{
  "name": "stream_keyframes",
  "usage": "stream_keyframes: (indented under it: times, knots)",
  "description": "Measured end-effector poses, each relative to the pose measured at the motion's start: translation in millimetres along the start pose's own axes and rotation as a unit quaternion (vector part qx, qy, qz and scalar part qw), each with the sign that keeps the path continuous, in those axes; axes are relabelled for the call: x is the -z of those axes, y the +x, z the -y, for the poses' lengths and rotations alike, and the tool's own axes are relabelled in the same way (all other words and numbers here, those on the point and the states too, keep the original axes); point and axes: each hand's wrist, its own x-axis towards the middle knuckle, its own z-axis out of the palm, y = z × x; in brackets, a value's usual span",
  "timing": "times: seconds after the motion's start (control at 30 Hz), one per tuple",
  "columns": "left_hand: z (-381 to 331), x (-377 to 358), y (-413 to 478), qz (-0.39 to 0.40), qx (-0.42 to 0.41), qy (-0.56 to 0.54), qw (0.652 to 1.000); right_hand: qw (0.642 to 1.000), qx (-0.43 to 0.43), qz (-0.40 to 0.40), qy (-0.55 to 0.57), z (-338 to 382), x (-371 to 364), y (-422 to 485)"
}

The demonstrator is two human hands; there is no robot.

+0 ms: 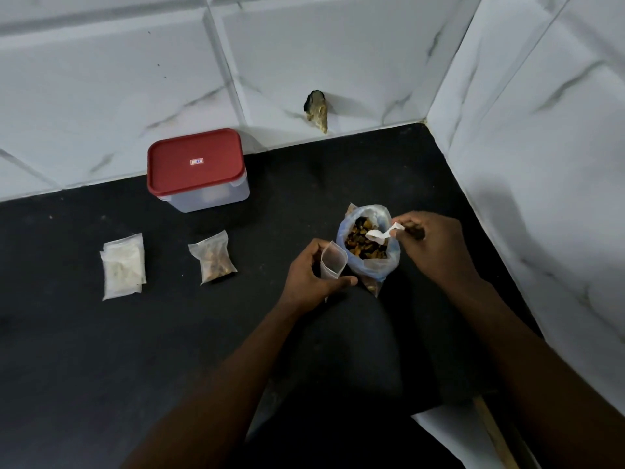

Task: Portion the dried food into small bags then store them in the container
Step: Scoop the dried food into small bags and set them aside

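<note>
A large open plastic bag (389,265) of brown and dark dried food (360,243) stands on the black counter. My right hand (436,247) grips a white plastic spoon (380,233) whose bowl lies over the food. Just left of the big bag, my left hand (311,275) holds a small clear empty bag (333,264) upright with its mouth open. A filled small bag (213,257) lies further left on the counter. The clear container (209,196) with a red lid (195,160) stands shut at the back, by the wall.
A stack of empty small clear bags (123,265) lies at the left of the black counter (101,350). White marble-tiled walls close the back and right side. A broken hole (318,110) shows in the back wall tile.
</note>
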Motion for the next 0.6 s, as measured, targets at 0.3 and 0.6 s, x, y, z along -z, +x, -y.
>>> stream_keyframes:
  times: [0.3, 0.6]
  knots:
    - [0.4, 0.6, 1.8, 0.036, 0.024, 0.021, 0.999, 0.997, 0.014, 0.062, -0.032, 6.6, 6.3, 5.1]
    - [-0.2, -0.8, 0.3, 0.059, 0.018, 0.033, 0.998, 0.986, -0.152, 0.069, 0.011, 21.6, -9.4, 10.8]
